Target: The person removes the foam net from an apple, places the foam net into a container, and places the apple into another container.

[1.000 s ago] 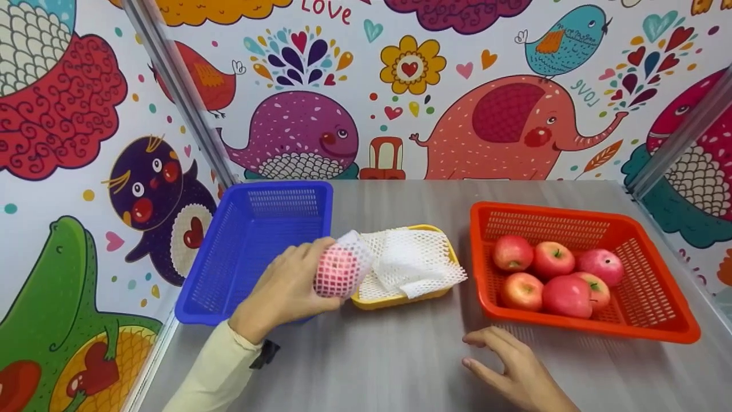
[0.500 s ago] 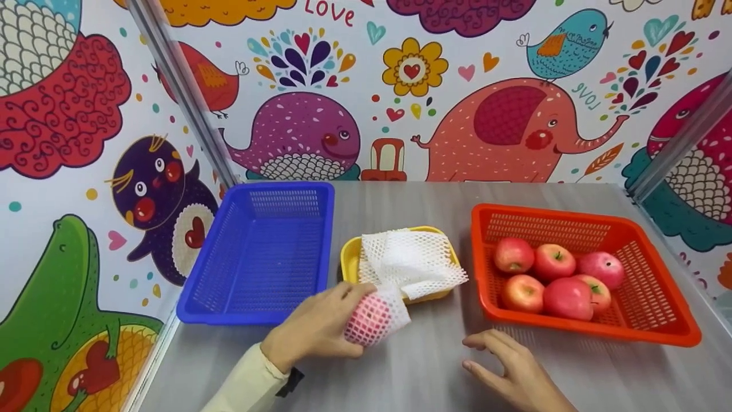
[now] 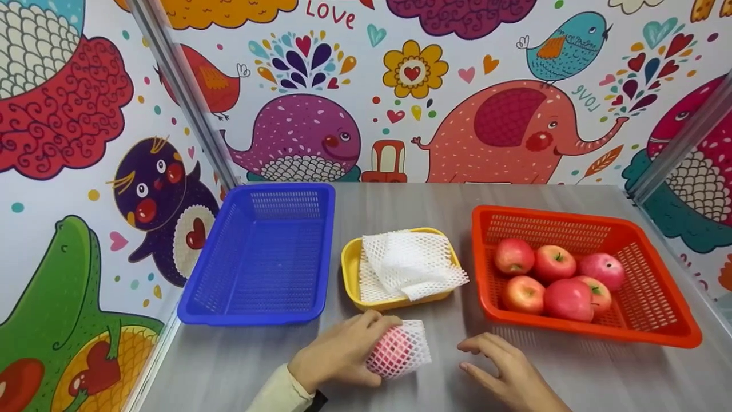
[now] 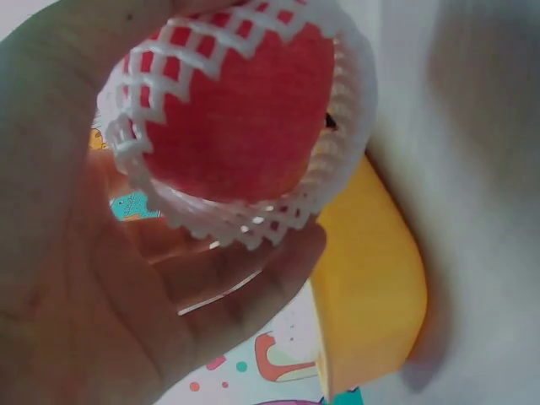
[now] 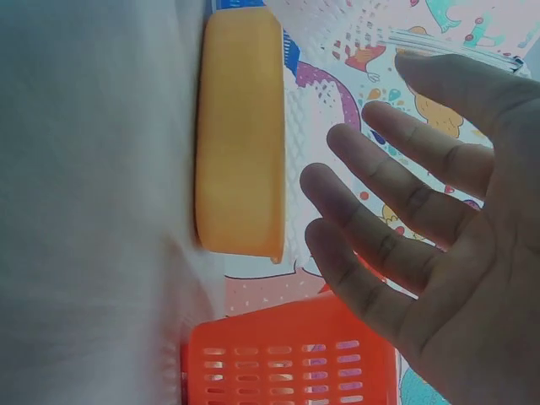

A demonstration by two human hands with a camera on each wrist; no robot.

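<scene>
My left hand (image 3: 343, 350) grips a red apple (image 3: 390, 352) wrapped in a white foam net (image 3: 420, 343), in front of the yellow basket. In the left wrist view the fingers curl round the netted apple (image 4: 245, 118), and its bare red skin shows through the net's open end. To the right, my right hand (image 3: 509, 366) holds nothing; its fingers are spread and slightly bent, pointing toward the apple. The right wrist view shows this hand (image 5: 439, 211) with its fingers apart. More flattened foam nets (image 3: 406, 260) lie in the yellow basket (image 3: 350, 274).
A blue basket (image 3: 257, 317) with nothing in it stands at the left. At the right, a red basket (image 3: 646, 337) holds several bare apples (image 3: 569, 298). Patterned wall panels (image 3: 400, 114) close off the back and sides of the grey table (image 3: 366, 200).
My left hand has carried the netted apple right and toward me, from beside the blue basket to in front of the yellow one. The right hand has barely moved.
</scene>
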